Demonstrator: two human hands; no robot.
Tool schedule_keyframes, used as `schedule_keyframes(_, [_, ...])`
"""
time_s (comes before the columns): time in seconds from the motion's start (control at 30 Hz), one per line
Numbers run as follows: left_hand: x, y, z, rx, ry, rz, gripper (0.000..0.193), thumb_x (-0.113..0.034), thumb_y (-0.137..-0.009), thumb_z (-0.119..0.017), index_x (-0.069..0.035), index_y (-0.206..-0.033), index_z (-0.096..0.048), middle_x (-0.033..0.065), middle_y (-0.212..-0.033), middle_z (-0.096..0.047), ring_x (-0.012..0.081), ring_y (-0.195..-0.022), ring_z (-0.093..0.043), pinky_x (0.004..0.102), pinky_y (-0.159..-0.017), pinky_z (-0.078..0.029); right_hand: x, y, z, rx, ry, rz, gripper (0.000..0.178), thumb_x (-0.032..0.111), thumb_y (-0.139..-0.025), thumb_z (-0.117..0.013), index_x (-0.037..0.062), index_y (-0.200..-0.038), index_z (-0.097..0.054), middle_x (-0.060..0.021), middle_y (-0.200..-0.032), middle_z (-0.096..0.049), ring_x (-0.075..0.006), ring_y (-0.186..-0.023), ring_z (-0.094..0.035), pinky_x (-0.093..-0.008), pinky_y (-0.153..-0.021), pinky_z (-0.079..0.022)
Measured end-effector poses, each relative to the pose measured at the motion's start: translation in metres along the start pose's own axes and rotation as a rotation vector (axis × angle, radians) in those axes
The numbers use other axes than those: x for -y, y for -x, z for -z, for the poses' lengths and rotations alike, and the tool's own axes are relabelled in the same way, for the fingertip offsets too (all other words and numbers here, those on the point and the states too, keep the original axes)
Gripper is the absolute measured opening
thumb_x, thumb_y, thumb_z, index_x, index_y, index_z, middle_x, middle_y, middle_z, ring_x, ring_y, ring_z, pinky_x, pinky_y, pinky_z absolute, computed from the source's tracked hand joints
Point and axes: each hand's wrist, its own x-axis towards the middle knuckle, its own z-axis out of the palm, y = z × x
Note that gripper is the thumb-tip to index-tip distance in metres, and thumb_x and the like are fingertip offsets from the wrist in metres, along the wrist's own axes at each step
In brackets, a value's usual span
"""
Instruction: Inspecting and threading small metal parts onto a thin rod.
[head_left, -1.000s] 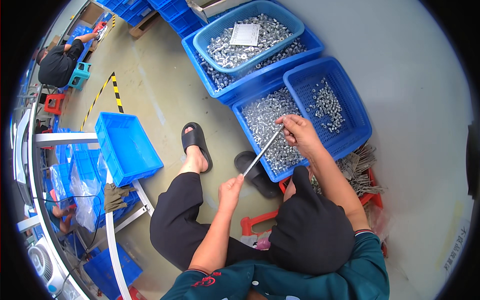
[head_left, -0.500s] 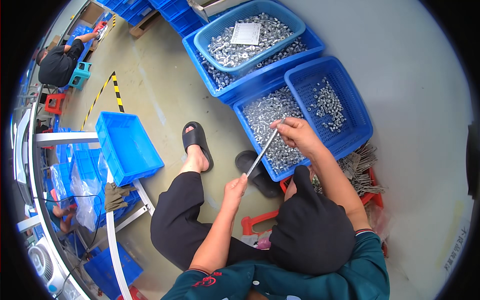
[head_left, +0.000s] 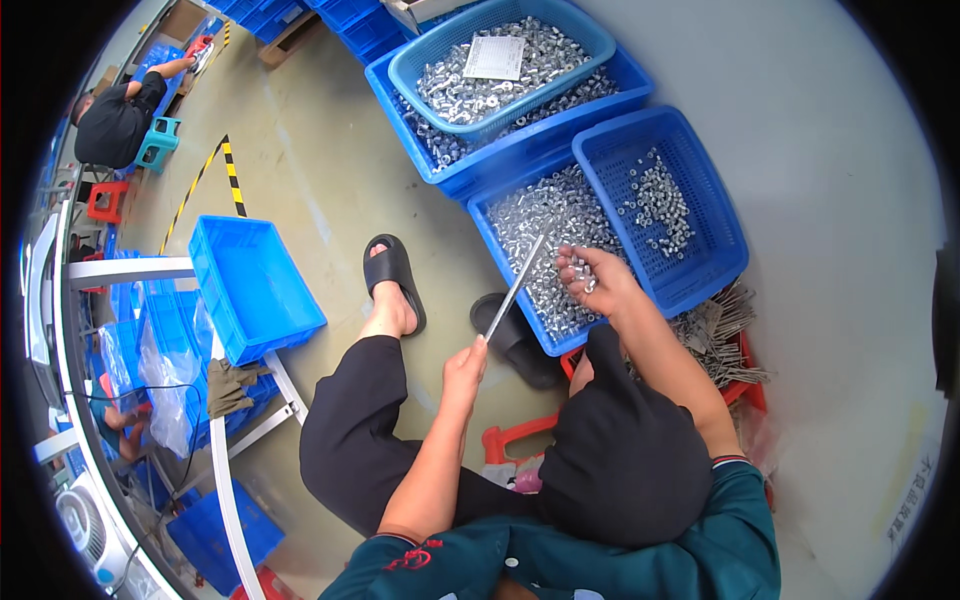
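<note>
My left hand (head_left: 464, 372) is closed around the lower end of a thin metal rod (head_left: 516, 286). The rod slants up and right, its far tip over a blue bin (head_left: 527, 311) of small silvery metal sleeves (head_left: 540, 215). Above that same bin, my right hand (head_left: 603, 283) is turned palm up with fingers curled. Several of the sleeves lie in its palm and fingers, close to the rod but apart from it. Whether any sleeve sits on the rod is too small to tell.
A blue perforated basket (head_left: 722, 195) with fewer sleeves overlaps the bin's right side. Behind stands a larger blue bin (head_left: 455, 190) bearing a lighter basket (head_left: 402, 92) of sleeves. Bundled metal rods (head_left: 715, 340) lie right of my knee. An empty blue crate (head_left: 255, 290) rests at left.
My right hand has let go of the rod's upper end and turned palm up, now with sleeves in it. The rod stands a little steeper in my left hand.
</note>
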Motion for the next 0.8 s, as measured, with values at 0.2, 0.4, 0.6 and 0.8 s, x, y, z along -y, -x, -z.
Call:
schedule_keyframes(0.2, [0.008,-0.004,0.005,-0.015,-0.061,-0.026,0.042,-0.036,-0.092,-0.049,-0.014,-0.058,-0.040,-0.0081,-0.051,-0.032,0.0032,-0.044,-0.023,0.0219,-0.042,-0.017,0.002,0.009,-0.007,0.206,0.067,0.062,0.018,0.020,-0.092,-0.049,0.0037,-0.100,-0.051,-0.0040,-0.076,-0.052,-0.0068,-0.048,-0.038,-0.0176,-0.035,-0.026])
schedule_keyframes(0.4, [0.014,-0.004,0.010,-0.090,-0.263,-0.074,0.044,-0.038,-0.090,-0.053,-0.012,-0.056,-0.043,-0.0085,-0.053,-0.034,0.0032,-0.047,-0.025,0.0228,-0.044,-0.019,0.010,0.019,-0.016,0.302,0.045,0.095,0.018,0.023,-0.091,-0.053,0.0052,-0.090,-0.054,-0.0011,-0.070,-0.048,-0.0052,-0.046,-0.037,-0.0163,-0.035,-0.026])
schedule_keyframes(0.6, [-0.002,0.006,0.003,-0.144,-0.361,-0.093,0.045,-0.039,-0.089,-0.055,-0.011,-0.056,-0.045,-0.0082,-0.054,-0.034,0.0027,-0.051,-0.026,0.0230,-0.045,-0.020,0.012,0.021,-0.026,0.192,0.258,0.222,0.016,0.019,-0.087,-0.060,0.0035,-0.090,-0.056,0.0013,-0.066,-0.045,-0.0037,-0.048,-0.037,-0.0158,-0.037,-0.027])
schedule_keyframes(0.8, [0.005,0.002,0.009,-0.129,-0.277,-0.112,0.044,-0.038,-0.089,-0.054,-0.011,-0.056,-0.044,-0.0086,-0.054,-0.035,0.0028,-0.049,-0.026,0.0227,-0.044,-0.019,-0.002,0.033,-0.050,0.105,0.532,0.329,0.017,0.015,-0.087,-0.059,0.0013,-0.097,-0.059,0.0048,-0.065,-0.044,-0.0026,-0.051,-0.037,-0.0163,-0.041,-0.025])
